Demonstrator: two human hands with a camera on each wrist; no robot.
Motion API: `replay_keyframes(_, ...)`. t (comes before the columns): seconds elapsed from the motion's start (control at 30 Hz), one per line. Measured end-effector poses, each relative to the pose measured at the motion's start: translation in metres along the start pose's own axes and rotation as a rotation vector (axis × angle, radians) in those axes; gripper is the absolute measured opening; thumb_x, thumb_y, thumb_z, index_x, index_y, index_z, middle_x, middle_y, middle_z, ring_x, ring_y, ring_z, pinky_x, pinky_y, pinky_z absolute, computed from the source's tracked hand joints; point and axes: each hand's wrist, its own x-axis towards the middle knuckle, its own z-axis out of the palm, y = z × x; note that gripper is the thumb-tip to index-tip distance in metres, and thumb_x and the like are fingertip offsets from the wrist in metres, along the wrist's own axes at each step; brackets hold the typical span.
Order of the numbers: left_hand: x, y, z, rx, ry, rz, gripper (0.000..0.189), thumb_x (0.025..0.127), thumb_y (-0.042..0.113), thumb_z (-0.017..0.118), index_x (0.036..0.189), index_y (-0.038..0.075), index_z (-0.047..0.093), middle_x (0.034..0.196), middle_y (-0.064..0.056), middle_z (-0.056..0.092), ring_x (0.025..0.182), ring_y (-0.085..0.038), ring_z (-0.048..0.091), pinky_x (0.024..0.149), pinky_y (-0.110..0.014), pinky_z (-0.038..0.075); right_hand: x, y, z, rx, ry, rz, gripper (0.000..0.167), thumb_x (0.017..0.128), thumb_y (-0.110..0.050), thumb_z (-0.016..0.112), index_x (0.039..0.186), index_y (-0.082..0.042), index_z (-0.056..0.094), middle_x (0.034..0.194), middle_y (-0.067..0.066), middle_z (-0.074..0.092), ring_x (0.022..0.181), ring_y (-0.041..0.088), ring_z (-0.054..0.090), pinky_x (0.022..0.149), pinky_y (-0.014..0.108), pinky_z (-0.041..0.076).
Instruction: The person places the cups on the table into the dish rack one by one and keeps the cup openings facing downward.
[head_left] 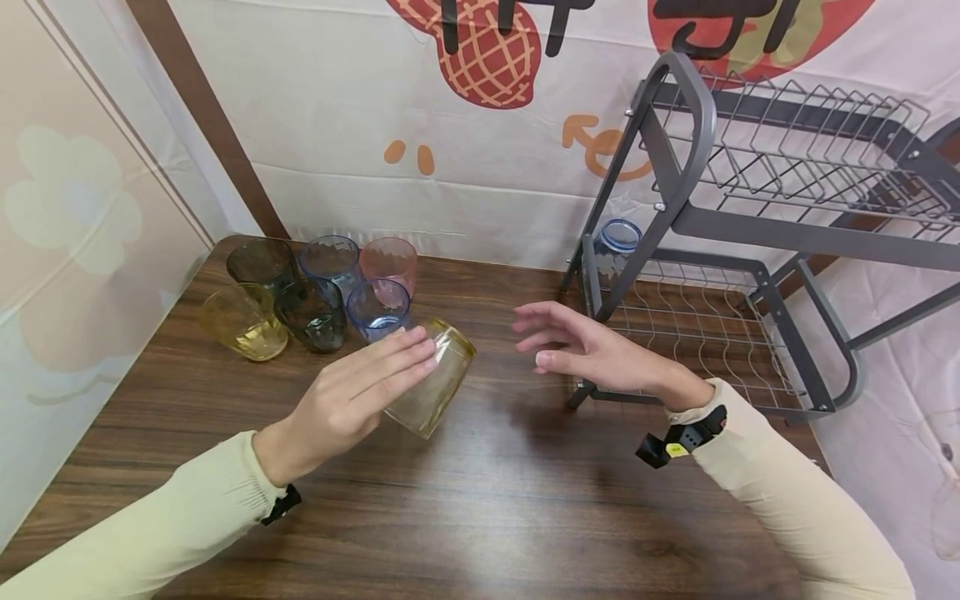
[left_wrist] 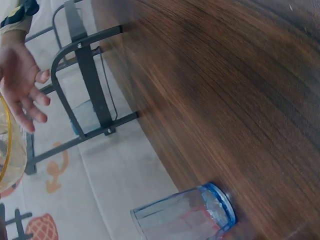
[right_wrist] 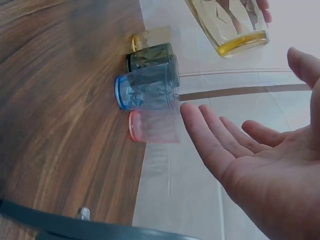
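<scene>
My left hand (head_left: pixel 356 392) grips a yellow glass (head_left: pixel 435 379) and holds it tilted above the wooden table. In the right wrist view the same yellow glass (right_wrist: pixel 232 25) shows its thick base toward my right hand (right_wrist: pixel 270 160). That right hand (head_left: pixel 592 346) holds nothing; its fingers are spread loosely, to the right of the glass and in front of the rack. Behind the held glass stands a blue glass (head_left: pixel 378 308), partly hidden by the left hand.
On the table's back left stand more glasses: a yellow one (head_left: pixel 251 325), dark ones (head_left: pixel 311 317), another blue one (head_left: pixel 330 258) and a pink one (head_left: pixel 390 258). A grey two-tier wire rack (head_left: pixel 693 208) stands at right, a blue-rimmed glass (head_left: pixel 618 242) on its lower tier.
</scene>
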Motion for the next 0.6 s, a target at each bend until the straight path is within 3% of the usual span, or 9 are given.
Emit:
replay_keyframes(0.17,0.003,0.000,0.005,0.007,-0.018,0.054,0.024,0.103,-0.004,0.050,0.111,-0.009,0.072,0.117,-0.024,0.071,0.108,-0.039,0.069,0.098,-0.048,0.056,0.006,0.002,0.007,0.021,-0.009,-0.042,0.066,0.102,-0.023,0.064,0.155,-0.002,0.031,0.151,0.019,0.046,0.134,0.034,0.052,0.105,0.045,0.052)
replay_keyframes(0.33,0.006,0.001,0.008,0.021,-0.015,0.069,0.023,0.104,-0.001,0.052,0.110,-0.008,0.073,0.116,-0.023,0.072,0.107,-0.039,0.070,0.097,-0.048,0.057,0.014,0.010,0.015,0.146,-0.016,-0.102,0.072,0.102,-0.025,0.064,0.156,0.003,0.026,0.154,0.024,0.040,0.137,0.040,0.046,0.107,0.048,0.051)
replay_keyframes(0.43,0.006,0.001,0.009,0.026,-0.016,0.079,0.023,0.104,0.000,0.052,0.111,-0.008,0.073,0.116,-0.023,0.072,0.108,-0.038,0.070,0.097,-0.048,0.057,0.020,0.016,0.022,0.221,-0.020,-0.131,0.084,0.099,-0.035,0.067,0.156,0.005,0.021,0.155,0.027,0.035,0.138,0.041,0.044,0.107,0.049,0.051)
replay_keyframes(0.6,0.006,0.002,0.012,0.021,-0.021,0.085,0.023,0.104,0.000,0.052,0.112,-0.007,0.072,0.117,-0.022,0.072,0.108,-0.037,0.070,0.098,-0.048,0.057,0.031,0.022,0.037,0.310,-0.038,-0.191,0.104,0.093,-0.048,0.072,0.157,0.008,0.013,0.154,0.033,0.030,0.137,0.030,0.046,0.105,0.055,0.051)
